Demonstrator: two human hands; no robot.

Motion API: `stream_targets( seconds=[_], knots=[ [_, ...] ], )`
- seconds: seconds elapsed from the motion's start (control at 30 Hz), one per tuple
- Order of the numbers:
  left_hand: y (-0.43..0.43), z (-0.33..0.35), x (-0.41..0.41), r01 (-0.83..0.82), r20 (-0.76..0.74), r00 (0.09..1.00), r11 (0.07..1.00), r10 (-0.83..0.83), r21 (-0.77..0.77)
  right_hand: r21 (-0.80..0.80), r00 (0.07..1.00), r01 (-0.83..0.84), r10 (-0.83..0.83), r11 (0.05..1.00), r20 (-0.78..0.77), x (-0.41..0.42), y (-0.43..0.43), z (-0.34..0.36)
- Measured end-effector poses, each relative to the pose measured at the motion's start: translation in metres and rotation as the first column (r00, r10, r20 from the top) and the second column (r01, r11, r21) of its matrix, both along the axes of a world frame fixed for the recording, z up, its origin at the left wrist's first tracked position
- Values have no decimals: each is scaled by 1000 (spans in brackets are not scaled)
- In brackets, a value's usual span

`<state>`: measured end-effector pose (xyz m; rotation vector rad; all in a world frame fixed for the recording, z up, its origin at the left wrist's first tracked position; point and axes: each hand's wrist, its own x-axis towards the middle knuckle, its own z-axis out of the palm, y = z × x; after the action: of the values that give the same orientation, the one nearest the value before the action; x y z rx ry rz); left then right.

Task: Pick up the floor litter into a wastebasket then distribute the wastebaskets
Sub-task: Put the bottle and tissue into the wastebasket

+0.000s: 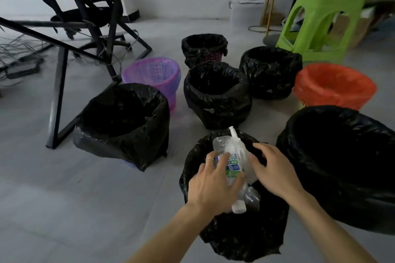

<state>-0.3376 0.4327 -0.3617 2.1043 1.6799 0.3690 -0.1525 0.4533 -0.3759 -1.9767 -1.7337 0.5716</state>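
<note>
Directly below me stands a wastebasket lined with a black bag (233,239). Over its mouth my left hand (210,186) grips a clear plastic bottle (232,168) with a green and blue label. A crumpled clear plastic bag (236,145) lies against the bottle. My right hand (271,166) has its fingers bent around the plastic bag and bottle from the right side. Another clear bottle (252,196) lies lower inside the basket. The far side of the basket's rim is partly hidden by the litter.
Several more baskets ring the floor: black-lined ones at left (121,121), centre (215,96), back (203,49), back right (269,70) and right (342,160), a purple one (154,74), an orange-lined one (333,85). A green stool (320,23) and black table legs (57,83) stand nearby.
</note>
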Motion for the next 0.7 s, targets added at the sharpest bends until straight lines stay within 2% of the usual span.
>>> stream_targets(
  seconds=[0.13,0.23,0.3,0.4,0.47,0.53,0.6,0.7],
  knots=[
    [14,-8,4,-5,0,1000,1000,5,-19,2,986,-146,145,989,-87,-2,5,-7],
    [25,-9,-2,-19,-42,999,999,17,-44,-75,962,-271,268,960,-44,-10,15,-9],
    [33,-12,-8,-47,9,999,987,49,-152,-115,952,-307,306,945,-24,-15,21,-7],
    [39,-14,-18,-13,145,988,954,59,-300,-173,962,-264,273,949,29,-20,26,-3],
    [41,-15,-21,35,207,978,946,35,-324,-278,958,-245,275,929,75,-17,27,-4],
    [45,-12,-24,48,227,974,952,23,-304,-305,970,-215,238,928,41,-14,28,-7],
    [48,-8,-23,33,190,981,958,23,-284,-292,984,-169,177,942,4,-11,31,-10],
    [47,1,-15,10,26,1000,980,-5,-198,-357,975,-141,191,924,110,-11,37,-11]
  ],
)
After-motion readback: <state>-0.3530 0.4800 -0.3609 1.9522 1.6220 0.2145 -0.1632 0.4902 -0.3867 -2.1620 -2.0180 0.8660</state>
